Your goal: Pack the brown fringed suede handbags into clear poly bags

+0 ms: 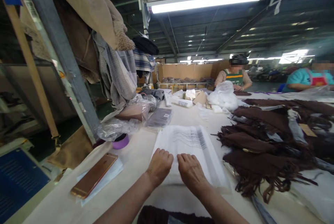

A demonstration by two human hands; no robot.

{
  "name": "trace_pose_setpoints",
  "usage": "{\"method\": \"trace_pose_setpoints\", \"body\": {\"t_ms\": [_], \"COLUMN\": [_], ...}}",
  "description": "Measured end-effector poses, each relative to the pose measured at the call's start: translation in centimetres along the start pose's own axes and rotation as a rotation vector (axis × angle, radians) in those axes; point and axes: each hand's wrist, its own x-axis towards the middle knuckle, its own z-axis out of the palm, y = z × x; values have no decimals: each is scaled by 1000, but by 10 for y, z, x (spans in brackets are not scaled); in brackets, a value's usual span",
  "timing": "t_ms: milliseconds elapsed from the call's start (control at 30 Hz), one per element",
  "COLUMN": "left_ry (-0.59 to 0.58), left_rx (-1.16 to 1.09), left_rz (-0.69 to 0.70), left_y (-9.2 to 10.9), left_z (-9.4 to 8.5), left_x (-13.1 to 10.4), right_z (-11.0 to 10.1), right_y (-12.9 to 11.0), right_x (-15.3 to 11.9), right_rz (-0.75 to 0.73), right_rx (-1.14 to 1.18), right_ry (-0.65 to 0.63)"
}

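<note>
At the middle of the white worktable (137, 152), seen from the head camera, here's the action: two bare hands on a stack of printed plastic bags (186, 140), right in front of the person! Left hand (161, 165) over the near left part, right hand (190, 169) just beside it, a narrow gap between them. Fingers curled on both, knuckles up, backs of the hands to us; whether they pinch the film or simply press on it, I cannot tell, the fingertips are tucked out of sight.

The step in hand looks like handling or smoothing the bags, by my reading. What the next move calls for, I'd judge, is a sure pinch on one thin layer, with the rest held flat so nothing slides.

And how does that plastic look? Milky white, translucent, lying flat, with long soft creases, wavering lines of dark print and a denser block of text towards the far right, too blurred to read. Brown fringed scarves (261, 163) crowd the right side, a smartphone (94, 175) lies well to the left, and dark brown fabric (156, 215) sits at the near edge.
</note>
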Motion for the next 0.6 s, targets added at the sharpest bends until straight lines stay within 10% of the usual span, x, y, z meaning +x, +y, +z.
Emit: {"method": "trace_pose_setpoints", "body": {"t_ms": [367, 600], "left_ry": [103, 142], "left_rx": [101, 98], "left_rz": [-55, 4], "left_y": [-49, -20], "left_z": [13, 13], "left_x": [-50, -38], "right_z": [-20, -32], "right_y": [82, 11], "right_x": [-60, -26], "right_rz": [134, 82], "right_rx": [-98, 36], "right_ry": [-48, -28]}}
